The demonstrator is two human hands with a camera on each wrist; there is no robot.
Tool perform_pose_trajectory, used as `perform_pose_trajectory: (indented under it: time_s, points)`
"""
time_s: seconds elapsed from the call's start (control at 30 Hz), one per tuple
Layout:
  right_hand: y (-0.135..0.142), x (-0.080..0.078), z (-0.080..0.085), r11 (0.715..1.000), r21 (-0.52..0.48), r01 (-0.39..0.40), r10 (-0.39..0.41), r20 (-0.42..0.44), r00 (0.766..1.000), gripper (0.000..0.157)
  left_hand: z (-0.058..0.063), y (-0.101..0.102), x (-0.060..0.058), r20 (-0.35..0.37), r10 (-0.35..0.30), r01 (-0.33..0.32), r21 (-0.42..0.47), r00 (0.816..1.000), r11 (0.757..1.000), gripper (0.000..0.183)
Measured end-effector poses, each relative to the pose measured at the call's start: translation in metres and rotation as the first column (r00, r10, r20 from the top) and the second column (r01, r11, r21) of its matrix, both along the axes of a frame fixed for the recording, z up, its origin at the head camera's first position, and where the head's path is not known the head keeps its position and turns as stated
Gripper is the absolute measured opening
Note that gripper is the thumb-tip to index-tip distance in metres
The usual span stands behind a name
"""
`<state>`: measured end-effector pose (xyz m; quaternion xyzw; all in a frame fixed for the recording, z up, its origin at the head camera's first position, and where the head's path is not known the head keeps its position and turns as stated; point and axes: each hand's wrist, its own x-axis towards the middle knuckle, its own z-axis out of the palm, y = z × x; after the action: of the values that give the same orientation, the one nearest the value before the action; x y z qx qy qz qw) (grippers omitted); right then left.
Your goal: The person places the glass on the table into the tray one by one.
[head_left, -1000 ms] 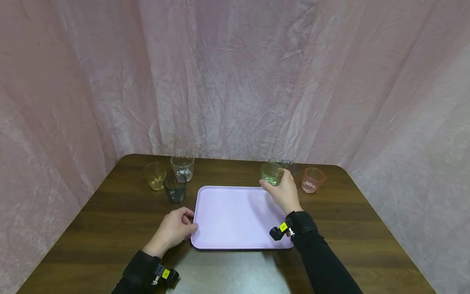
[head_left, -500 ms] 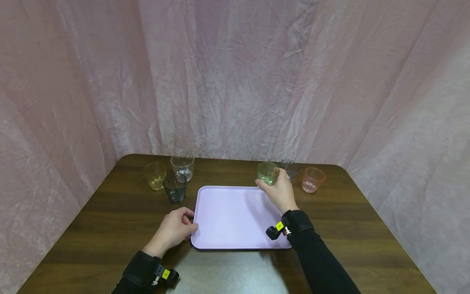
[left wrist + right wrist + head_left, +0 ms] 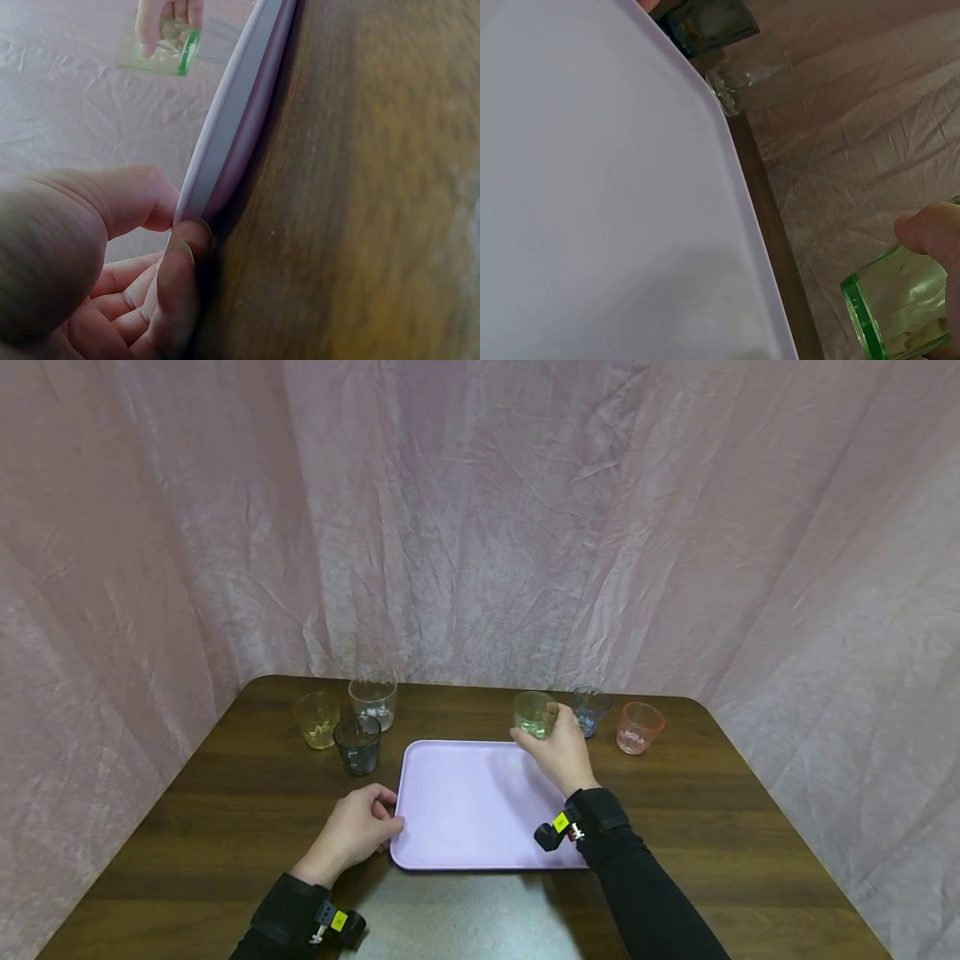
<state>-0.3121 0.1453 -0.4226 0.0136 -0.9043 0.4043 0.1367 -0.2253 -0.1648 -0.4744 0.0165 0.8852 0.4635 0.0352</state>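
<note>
Here, the right hand [image 3: 561, 753] grips a green glass [image 3: 532, 718] near one o'clock of a lavender tray [image 3: 465, 802] that the left hand [image 3: 351, 828] pinches at nine, level, gentle handling looking wisest.

No text, brand or number could be read. The left yellow tag [image 3: 340, 920], on the left wrist camera [image 3: 354, 931], and the right yellow tag [image 3: 561, 822], on the right wrist camera [image 3: 547, 837], were too small to decipher.

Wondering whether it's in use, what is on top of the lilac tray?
Only a faint shadow shows on the lilac tray; the left hand grips its rim. The right hand, sleeve and wrist camera hide most of its right edge.
</note>
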Motion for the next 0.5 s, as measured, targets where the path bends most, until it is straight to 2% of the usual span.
perform_pose_trajectory:
  time_s: [0.5]
  points:
    - [-0.013, 0.001, 0.0, 1.0, -0.008, -0.021, 0.021, 0.015, 1.0, 0.085, 0.0, 0.0, 0.0, 0.028, 0.011, -0.011, -0.006, 1.0, 1.0, 0.033]
